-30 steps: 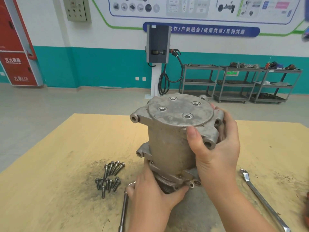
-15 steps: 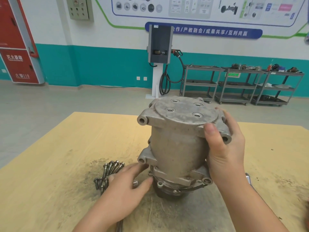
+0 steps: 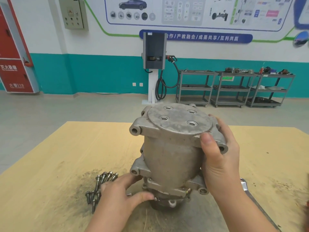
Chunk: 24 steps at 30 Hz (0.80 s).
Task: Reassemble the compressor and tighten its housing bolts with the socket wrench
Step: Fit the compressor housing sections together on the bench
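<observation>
- We are looking at a wooden surface with a dirty grey patch around its middle, near the near edge.
- A cluster of bolts is lying loose on that patch, left of the middle of the surface, and our left hand is partly covering the cluster.
- Our left hand is resting with fairly straight, relaxed fingers against the lower flange of the compressor, thumb tip touching the rim at the bottom; it is not gripping anything.
- The compressor is standing upright near the middle of the surface, leaning slightly, its flat round end plate with four holes facing up.
- Our right hand is gripping the compressor's upper right side, thumb pressing on the edge of the top plate and fingers curling round behind a mounting ear.
- A metal wrench is lying on the surface to the right of the compressor, mostly hidden behind our right forearm, so we cannot tell its type.
</observation>
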Each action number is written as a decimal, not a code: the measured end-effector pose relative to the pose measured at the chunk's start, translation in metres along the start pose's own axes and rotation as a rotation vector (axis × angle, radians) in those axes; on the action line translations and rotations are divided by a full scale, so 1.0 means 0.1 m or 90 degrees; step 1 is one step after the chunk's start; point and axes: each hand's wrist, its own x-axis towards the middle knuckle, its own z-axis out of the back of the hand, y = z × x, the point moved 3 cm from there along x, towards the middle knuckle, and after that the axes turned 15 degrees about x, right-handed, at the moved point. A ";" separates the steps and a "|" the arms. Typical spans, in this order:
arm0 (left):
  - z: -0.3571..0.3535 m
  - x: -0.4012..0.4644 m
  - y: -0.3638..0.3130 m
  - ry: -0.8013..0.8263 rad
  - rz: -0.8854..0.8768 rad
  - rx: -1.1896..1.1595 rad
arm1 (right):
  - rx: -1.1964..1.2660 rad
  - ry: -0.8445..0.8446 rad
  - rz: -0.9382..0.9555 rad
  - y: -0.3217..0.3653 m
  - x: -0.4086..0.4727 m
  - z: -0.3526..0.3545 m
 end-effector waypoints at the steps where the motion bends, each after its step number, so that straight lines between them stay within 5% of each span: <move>1: 0.00 0.01 0.00 0.015 -0.001 -0.002 | -0.003 0.004 0.007 -0.01 -0.01 0.00; 21: -0.08 -0.04 -0.07 -0.031 0.045 -0.023 | -0.072 -0.005 0.039 -0.05 -0.23 -0.09; 24: -0.08 -0.08 -0.08 -0.067 0.039 0.098 | -0.090 0.004 0.016 -0.05 -0.23 -0.09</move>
